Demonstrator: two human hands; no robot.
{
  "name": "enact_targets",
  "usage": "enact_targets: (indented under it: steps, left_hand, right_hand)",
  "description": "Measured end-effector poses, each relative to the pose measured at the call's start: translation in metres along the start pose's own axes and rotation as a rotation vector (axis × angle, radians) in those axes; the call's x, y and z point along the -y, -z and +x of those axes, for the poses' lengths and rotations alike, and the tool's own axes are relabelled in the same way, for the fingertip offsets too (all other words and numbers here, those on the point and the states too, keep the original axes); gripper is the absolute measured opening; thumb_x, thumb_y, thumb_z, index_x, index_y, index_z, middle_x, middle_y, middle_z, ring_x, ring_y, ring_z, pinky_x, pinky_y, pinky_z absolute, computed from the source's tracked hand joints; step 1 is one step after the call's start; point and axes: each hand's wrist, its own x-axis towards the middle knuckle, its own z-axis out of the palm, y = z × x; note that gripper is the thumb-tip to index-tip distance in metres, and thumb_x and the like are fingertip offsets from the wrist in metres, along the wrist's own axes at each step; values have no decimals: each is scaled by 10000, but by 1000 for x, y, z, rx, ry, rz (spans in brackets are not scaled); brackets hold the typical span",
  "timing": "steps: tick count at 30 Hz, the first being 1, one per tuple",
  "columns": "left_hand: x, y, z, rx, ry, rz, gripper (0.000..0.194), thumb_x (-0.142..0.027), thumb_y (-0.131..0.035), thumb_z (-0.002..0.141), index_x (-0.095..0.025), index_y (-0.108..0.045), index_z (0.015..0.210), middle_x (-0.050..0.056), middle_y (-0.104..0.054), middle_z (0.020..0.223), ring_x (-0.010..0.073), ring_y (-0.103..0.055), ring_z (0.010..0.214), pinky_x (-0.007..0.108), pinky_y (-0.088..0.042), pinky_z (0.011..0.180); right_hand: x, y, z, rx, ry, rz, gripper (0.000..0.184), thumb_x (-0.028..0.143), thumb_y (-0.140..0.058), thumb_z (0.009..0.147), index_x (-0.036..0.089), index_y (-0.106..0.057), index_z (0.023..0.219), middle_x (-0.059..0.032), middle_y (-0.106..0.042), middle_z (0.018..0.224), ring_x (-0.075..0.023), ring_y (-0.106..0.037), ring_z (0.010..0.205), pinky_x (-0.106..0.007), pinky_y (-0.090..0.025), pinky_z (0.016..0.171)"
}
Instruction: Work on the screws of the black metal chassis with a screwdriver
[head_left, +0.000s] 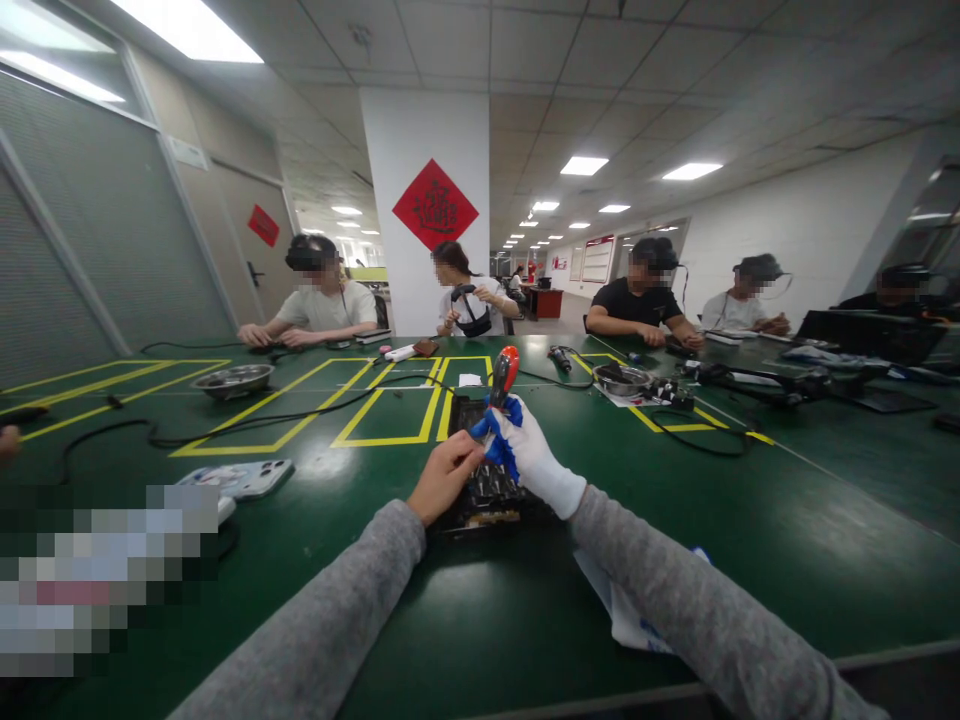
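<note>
My right hand (534, 458), in a white glove with blue palm and fingers, is wrapped around a screwdriver (505, 374). Its grey and red handle points up, and its tip is hidden behind the fingers. Bare and closed, my left hand (446, 478) has its fingertips against the gloved fingers; whatever it pinches is out of sight. Both hands are over a black casing (493, 519) with dark moulded parts inside, flat on the green table. Under my right forearm lies a white and blue glove or cloth (626, 612).
A phone (255, 478) lies at the left, near a metal bowl (234, 380). Another bowl (622, 378) stands back right beside dark tools and cables. Yellow tape (382, 441) marks the table (360, 560). Several people sit along the far side.
</note>
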Motion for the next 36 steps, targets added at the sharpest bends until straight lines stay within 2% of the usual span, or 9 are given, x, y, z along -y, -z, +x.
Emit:
enact_targets:
  steps: [5,7,9,12,16,22,29,33,36]
  left_hand:
    - [8,9,-3,66,98,-61,357,-407,-399,823,-156,-606,677,12,-513,645,122,-468,624,227,-366,616]
    - [12,10,-5,103,146,-136,365,-423,-406,819,-149,-603,680,5,-504,620,111,-450,583,218,-353,569]
    - [14,9,-7,142,167,-201,356,-430,-440,804,-140,-603,676,2,-503,613,104,-444,571,215,-351,561]
    - [15,7,-8,168,138,-271,319,-409,-521,765,-122,-606,656,18,-544,676,115,-481,642,231,-379,641]
    - [13,6,-7,220,89,-339,307,-393,-552,752,-108,-628,665,47,-585,774,141,-513,735,262,-387,720]
    - [18,8,-5,211,51,-254,338,-411,-510,779,-114,-641,684,22,-527,685,114,-473,658,239,-375,670]
    - [15,9,-6,271,75,-239,263,-363,-574,741,-111,-639,701,27,-559,721,122,-493,691,236,-382,685]
    - [8,12,-7,347,37,-209,292,-371,-524,778,-114,-654,731,42,-576,751,139,-510,735,248,-387,720]
    - [6,13,-7,333,50,-217,332,-396,-479,801,-113,-645,753,48,-579,778,143,-515,746,249,-393,724]
  right_hand:
    - [-9,10,-1,42,-238,254,380,475,-528,753,184,-489,995,8,-611,693,-81,-528,445,-210,-446,421]
    - [-13,12,-2,74,-276,299,375,457,-512,774,177,-498,1023,5,-617,690,-82,-544,461,-209,-454,434]
    - [-18,13,-5,90,-237,275,365,433,-524,777,180,-505,1039,5,-622,683,-78,-545,456,-200,-450,427]
    - [-20,10,-10,62,-159,189,375,436,-554,756,178,-510,1024,-1,-632,660,-74,-530,412,-181,-422,383]
    - [-16,8,-12,-5,-184,132,401,438,-600,715,173,-491,996,-5,-641,624,-82,-505,341,-175,-382,318]
    - [-14,17,-4,120,-329,297,388,440,-495,795,154,-501,1057,-40,-665,718,-121,-600,480,-215,-456,397]
    - [-22,14,-8,83,-156,154,359,402,-586,738,195,-504,1021,-3,-642,666,-72,-529,400,-177,-417,377]
    - [-24,12,-9,40,-158,107,332,383,-649,676,181,-515,902,27,-600,604,-71,-510,390,-190,-428,387]
    - [-22,14,-6,43,-213,178,359,429,-598,708,167,-539,947,20,-595,609,-79,-518,397,-205,-432,389]
